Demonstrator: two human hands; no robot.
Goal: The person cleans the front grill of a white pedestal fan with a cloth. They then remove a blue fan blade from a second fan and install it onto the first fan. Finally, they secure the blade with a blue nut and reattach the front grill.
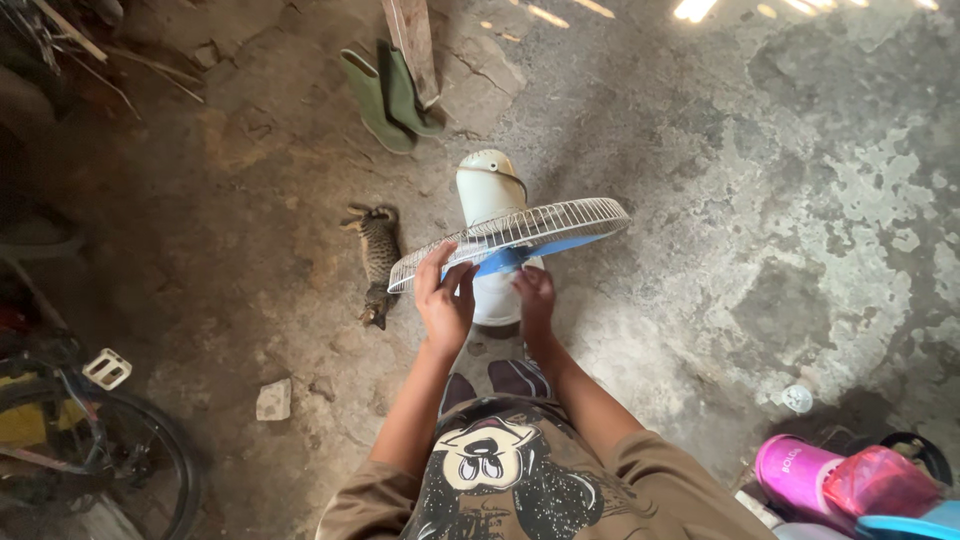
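Leaning at far left: a bicycle, its pedal catching light, with a pale stone chunk lying nearby on the floor. Sprawling further in, a tabby cat on bare ground. Standing propped above it, a pair of green rubber boots beside a wooden post.

Gripping at centre: left hand, fingers curling closed over the near rim of the white wire fan guard, thumb pressing underneath. Reaching just right of it, right hand, fingers bent toward the blue blade; grip there not clear enough to tell. Tilting flat atop the white fan body, the guard is probably light, springy and easily bent; best held at the outer ring, not the thin wires.

Spreading right: cracked, patchy concrete floor, sunlit spots along the top edge. Crowding the lower right corner, a pink container.
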